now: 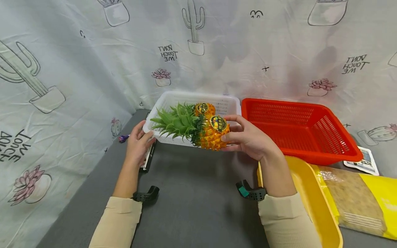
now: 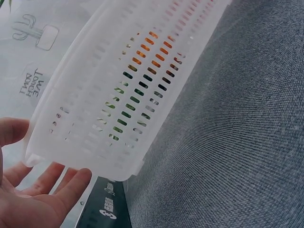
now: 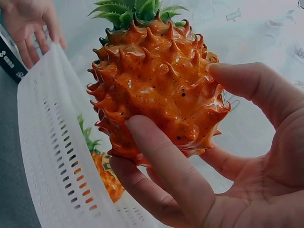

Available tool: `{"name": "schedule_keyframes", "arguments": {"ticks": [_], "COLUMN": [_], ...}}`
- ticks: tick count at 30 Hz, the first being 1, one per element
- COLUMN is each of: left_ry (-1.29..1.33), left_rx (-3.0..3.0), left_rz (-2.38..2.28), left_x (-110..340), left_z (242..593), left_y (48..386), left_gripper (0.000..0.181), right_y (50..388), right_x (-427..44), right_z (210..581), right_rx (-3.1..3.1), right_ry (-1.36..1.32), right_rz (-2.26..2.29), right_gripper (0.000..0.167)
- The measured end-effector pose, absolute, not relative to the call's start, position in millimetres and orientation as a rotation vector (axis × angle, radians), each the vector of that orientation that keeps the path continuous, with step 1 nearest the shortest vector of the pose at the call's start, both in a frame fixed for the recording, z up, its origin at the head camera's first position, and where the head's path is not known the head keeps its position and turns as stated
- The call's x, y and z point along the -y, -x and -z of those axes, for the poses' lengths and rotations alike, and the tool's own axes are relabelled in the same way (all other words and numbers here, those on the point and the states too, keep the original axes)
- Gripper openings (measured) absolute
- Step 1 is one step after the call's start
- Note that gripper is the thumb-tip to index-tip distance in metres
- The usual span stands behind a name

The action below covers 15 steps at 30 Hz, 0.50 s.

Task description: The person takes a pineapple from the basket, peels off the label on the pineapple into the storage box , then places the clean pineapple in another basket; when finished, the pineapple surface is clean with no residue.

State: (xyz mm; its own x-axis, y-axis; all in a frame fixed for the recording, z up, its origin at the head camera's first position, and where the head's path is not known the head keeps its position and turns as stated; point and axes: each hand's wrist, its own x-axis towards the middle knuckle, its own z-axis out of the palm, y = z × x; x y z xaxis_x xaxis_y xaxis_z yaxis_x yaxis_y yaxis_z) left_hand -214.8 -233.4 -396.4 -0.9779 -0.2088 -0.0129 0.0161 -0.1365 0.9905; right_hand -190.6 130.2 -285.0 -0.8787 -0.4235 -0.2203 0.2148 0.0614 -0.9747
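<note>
My right hand (image 1: pixel 248 139) pinches an orange toy pineapple (image 1: pixel 214 134) with green leaves and a round label, held above the front rim of a white basket (image 1: pixel 227 100). Its leaves point left. A second pineapple (image 1: pixel 208 109) lies inside the basket, partly hidden behind the held one. In the right wrist view my fingers and thumb curl round the held pineapple (image 3: pixel 159 90). My left hand (image 1: pixel 136 144) holds the basket's front left corner; the left wrist view shows the thumb at the rim and fingers under the corner of the basket (image 2: pixel 114 95).
To the right stand a red basket (image 1: pixel 288 127) and, nearer, a yellow tray (image 1: pixel 322 203). Beside them lie a yellow packet (image 1: pixel 356 199) and a card (image 1: pixel 366 161). A dark box (image 1: pixel 149 159) and a small purple item (image 1: pixel 123 138) are near my left hand.
</note>
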Motion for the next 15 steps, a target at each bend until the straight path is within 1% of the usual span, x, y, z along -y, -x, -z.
{"name": "schedule_keyframes", "arguments": {"ticks": [10,15], "left_ry": [-0.213,-0.23], "left_rx": [1.961,1.962], "left_rz": [2.261,2.257], "left_x": [234.8,235.7], "left_z": [396.4,396.4], "left_y": [217.9,216.7], "left_gripper": [0.067,0.067], "right_y": [165.6,158.7], "right_x": [-140.6,-142.0], "right_z": [295.2,304.1], "right_rx": [-1.909,-1.935], "right_ry": [0.202,0.217], "right_rz": [1.839,1.804], "right_gripper": [0.066,0.068]}}
